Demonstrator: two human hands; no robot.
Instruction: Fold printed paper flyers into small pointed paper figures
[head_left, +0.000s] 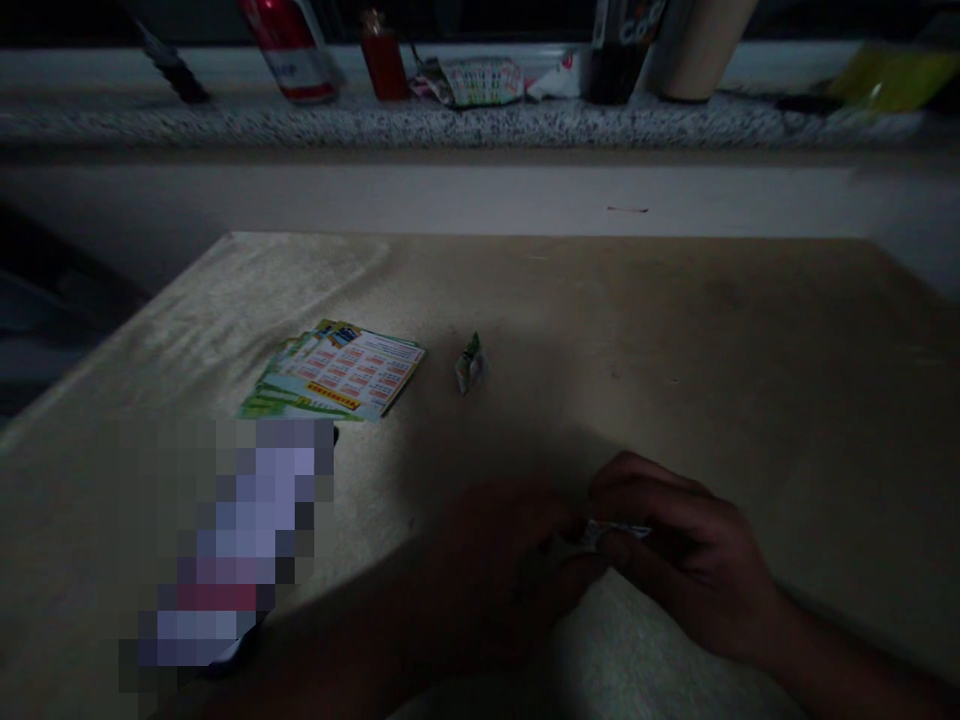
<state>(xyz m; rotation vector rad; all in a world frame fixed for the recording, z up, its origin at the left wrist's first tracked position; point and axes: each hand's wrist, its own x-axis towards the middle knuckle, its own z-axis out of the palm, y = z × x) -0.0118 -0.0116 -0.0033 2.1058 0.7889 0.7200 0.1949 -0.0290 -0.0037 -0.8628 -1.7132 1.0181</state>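
In the dim head view, my right hand (697,560) pinches a small folded piece of paper (635,531) between thumb and fingers. Only a pale, printed edge of the paper shows. My left hand (517,550) lies in deep shadow, its fingertips closed together at the paper's left end. Ahead of both hands, a small folded card (468,366) with green and white print stands on the table. To its left is a fanned stack of printed cards (352,370) with green edges and rows of orange-red boxes.
A lit device, its screen pixelated (247,530), lies left of my left arm on the table (750,350). Behind, a speckled stone sill (450,125) bears a red and white can (292,50), a small red bottle (385,65), a crumpled wrapper (480,82) and a dark bottle (619,50).
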